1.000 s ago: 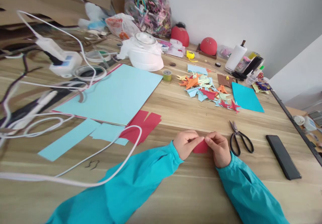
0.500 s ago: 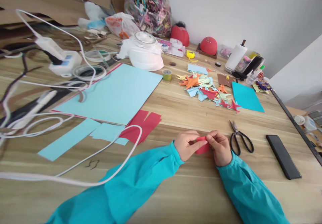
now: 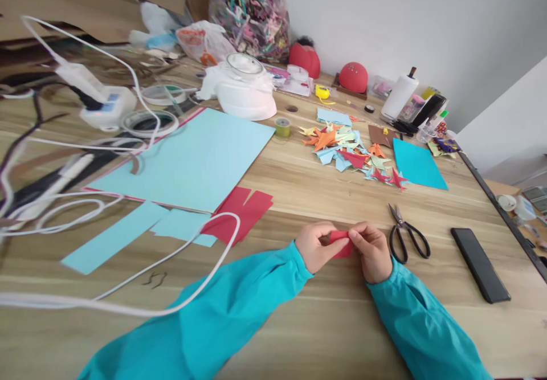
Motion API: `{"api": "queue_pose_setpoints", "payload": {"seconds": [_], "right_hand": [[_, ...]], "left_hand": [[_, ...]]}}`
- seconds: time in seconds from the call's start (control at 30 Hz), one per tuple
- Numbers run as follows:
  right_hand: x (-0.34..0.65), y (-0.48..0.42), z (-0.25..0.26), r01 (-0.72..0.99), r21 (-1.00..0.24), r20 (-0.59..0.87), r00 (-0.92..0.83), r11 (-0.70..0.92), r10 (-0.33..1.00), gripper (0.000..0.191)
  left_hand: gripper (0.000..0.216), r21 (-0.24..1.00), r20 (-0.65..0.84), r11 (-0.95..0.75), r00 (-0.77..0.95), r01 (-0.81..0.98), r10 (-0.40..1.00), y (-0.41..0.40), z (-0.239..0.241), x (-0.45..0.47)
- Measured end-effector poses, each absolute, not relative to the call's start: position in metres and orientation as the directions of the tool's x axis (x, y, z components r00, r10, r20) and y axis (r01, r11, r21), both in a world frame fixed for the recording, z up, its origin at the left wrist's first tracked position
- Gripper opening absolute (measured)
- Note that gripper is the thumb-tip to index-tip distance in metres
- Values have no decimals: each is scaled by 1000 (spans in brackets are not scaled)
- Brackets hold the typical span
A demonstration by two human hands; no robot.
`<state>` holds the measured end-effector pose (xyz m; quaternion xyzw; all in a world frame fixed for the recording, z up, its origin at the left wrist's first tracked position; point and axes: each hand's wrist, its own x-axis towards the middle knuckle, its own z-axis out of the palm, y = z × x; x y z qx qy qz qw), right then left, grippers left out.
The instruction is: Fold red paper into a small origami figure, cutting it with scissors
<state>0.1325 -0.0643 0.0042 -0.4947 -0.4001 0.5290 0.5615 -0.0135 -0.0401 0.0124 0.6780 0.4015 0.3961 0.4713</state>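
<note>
A small piece of red paper (image 3: pixel 340 236) is pinched between both my hands, over the near middle of the table. My left hand (image 3: pixel 317 246) grips its left side, thumb laid across the front. On the right edge, my right hand (image 3: pixel 371 250) holds it between thumb and fingers. The paper looks folded, though the fingers cover part of it. Black-handled scissors (image 3: pixel 404 233) lie just right of my right hand, blades pointing away. Several red paper pieces (image 3: pixel 243 212) rest to the left, beyond my left hand. A pile of folded paper figures (image 3: pixel 342 143) lies farther back.
Light blue sheets (image 3: pixel 188 158) and a blue strip (image 3: pixel 115 237) lie left. A white cable (image 3: pixel 233 243) loops near my left sleeve. A black phone (image 3: pixel 481 265) is at right. Farther back are a turquoise sheet (image 3: pixel 419 163), a yellow tape measure (image 3: pixel 322 92) and a white-wrapped bundle (image 3: pixel 245 95).
The red paper's upper part has shifted between my fingers, and less of it shows below my thumbs. Both hands stay in nearly the same place, still holding it.
</note>
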Motion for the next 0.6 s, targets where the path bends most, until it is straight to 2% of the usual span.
{"api": "queue_pose_setpoints", "payload": {"seconds": [0.13, 0.33, 0.6], "right_hand": [[132, -65, 5, -215, -975, -80, 136, -49, 988, 19], [132, -62, 5, -299, -948, -167, 184, -106, 969, 24], [134, -61, 2, -219, -972, -124, 188, -82, 974, 24]], "left_hand": [[33, 966, 135, -206, 380, 153, 915, -40, 12, -14], [28, 997, -79, 74, 387, 27, 919, -40, 7, -12], [31, 963, -124, 179, 259, -201, 958, -31, 4, -15]]}}
